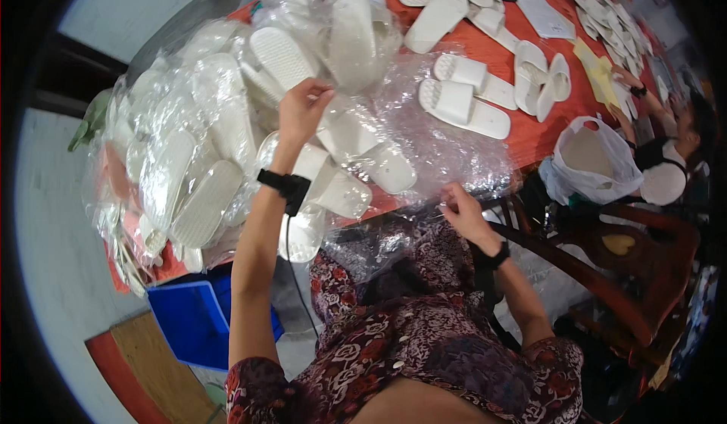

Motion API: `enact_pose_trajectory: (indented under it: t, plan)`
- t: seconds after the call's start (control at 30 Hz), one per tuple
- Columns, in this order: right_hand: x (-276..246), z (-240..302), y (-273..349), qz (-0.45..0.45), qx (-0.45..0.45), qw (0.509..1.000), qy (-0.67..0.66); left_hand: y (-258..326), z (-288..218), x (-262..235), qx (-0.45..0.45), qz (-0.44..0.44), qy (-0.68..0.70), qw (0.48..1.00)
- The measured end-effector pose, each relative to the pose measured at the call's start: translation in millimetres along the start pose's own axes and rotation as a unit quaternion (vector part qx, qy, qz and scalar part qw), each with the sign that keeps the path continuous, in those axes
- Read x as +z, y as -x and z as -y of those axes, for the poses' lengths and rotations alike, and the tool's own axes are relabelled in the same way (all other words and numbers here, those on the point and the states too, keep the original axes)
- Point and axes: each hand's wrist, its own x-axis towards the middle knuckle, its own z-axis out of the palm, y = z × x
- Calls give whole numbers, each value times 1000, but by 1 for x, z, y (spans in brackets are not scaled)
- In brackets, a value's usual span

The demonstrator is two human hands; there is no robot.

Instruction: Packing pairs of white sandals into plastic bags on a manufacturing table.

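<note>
Slippers (456, 103) white, open-toed; plastic film (463, 163) crinkled; 2 hands (306, 112) (466, 213) curled, grip unclear.

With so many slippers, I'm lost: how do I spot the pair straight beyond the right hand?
On the red table, find the clear plastic beyond the right hand. Just past it lie two unwrapped white slippers, side by side. Both point toe-left, unlike the pair on their right.

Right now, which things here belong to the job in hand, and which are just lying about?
Seemingly part of the job:
left hand
right hand
clear plastic between them
white slippers
red-topped table under the slippers

Seemingly just lying about:
blue bin
wooden chair
white carrier bag
</note>
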Motion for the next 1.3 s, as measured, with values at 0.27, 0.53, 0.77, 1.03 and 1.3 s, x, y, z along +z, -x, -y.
enact_pose_trajectory:
  t: [0.27,0.53,0.77,1.03,1.3]
  plan:
    - [-49,48,-63,33,-2,999,-36,0,-66,23,39,48,-13,998]
    - [-4,59,-157,83,-38,968,-233,8,-78,24,118,29,-40,992]
    - [-28,31,-157,-4,55,923,-380,63,-8,-44,-20,-212,-3,977]
    - [-34,-16,-152,-19,99,891,-443,124,-5,2,-165,-40,155,973]
    - [-36,-25,-149,-63,133,892,-427,108,-7,30,-207,-39,272,939]
